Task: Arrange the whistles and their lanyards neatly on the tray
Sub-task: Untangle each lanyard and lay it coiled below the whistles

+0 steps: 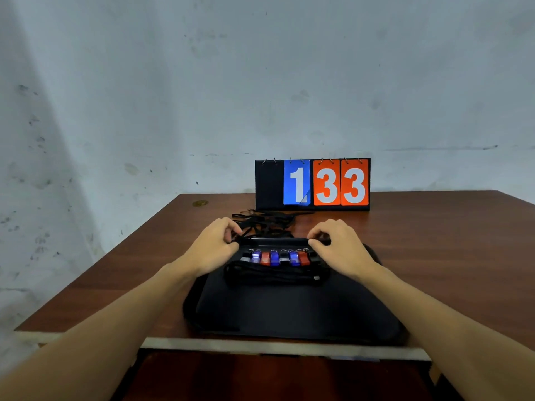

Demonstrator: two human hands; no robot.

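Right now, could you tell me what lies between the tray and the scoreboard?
In the head view, a loose tangle of black lanyards lies on the table between the tray and the scoreboard.

L grip (215,246), R grip (338,246) pinch lanyards (266,224); whistles (275,257) between, on tray (289,314).

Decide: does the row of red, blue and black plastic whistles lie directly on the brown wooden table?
No, the row of whistles lies on the black rectangular tray, which rests on the table.
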